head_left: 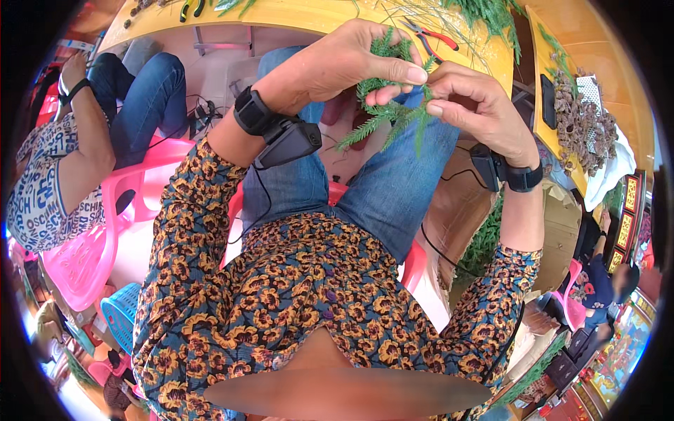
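While holding the green sprig [387, 112] up over the lap [404, 186], near the yellow surface [295, 15], pinches it with both left hand [358, 62] and right hand [484, 105]. Has each grip nearly closed, thumb to fingers; cannot tell the exact contact inside the left one. Probably paired so closely to steady so slight a piece in clear view. Points loose tips leftward and toward the body; slants lengthwise, along the longest frond, from the right fingertips to the lower left.
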`<state>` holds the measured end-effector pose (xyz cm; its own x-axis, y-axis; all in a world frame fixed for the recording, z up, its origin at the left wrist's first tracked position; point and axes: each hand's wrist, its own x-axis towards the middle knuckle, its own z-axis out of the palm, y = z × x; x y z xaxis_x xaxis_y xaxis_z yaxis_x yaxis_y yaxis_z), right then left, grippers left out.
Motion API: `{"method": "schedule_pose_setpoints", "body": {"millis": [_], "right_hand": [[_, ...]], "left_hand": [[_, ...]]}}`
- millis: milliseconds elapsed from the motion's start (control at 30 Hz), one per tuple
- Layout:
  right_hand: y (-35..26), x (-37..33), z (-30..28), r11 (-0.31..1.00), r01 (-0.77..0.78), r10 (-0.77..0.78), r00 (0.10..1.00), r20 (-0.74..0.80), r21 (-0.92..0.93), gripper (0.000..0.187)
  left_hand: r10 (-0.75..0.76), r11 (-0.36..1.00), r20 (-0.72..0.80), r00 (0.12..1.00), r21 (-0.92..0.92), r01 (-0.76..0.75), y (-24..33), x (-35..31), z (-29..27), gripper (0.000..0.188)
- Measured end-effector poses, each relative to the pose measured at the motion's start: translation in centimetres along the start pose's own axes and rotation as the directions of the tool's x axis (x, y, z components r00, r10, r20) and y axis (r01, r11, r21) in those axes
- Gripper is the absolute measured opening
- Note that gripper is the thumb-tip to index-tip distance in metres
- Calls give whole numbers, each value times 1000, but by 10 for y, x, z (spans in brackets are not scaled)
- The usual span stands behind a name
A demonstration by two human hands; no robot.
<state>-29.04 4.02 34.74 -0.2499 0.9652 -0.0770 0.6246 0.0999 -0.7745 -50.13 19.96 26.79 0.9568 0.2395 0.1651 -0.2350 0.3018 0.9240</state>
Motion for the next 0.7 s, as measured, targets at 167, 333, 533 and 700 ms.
{"method": "schedule_pose_setpoints", "body": {"millis": [167, 333, 533, 700], "right_hand": [[0, 9, 19, 885, 80, -182, 966, -182, -459, 13], [17, 26, 73, 668, -153, -303, 838, -454, -728, 13], [23, 32, 80, 613, -268, -289, 799, -526, -744, 14], [37, 23, 72, 915, -207, -13, 844, -536, -348, 20]], "left_hand": [[36, 998, -100, 994, -55, -42, -20, 6, -11, 18], [85, 970, -195, 977, -206, -125, -49, 12, -20, 18], [116, 969, -224, 968, -187, -160, -59, 17, -28, 18], [87, 987, -216, 973, -116, -114, -53, 9, -30, 19]]}}
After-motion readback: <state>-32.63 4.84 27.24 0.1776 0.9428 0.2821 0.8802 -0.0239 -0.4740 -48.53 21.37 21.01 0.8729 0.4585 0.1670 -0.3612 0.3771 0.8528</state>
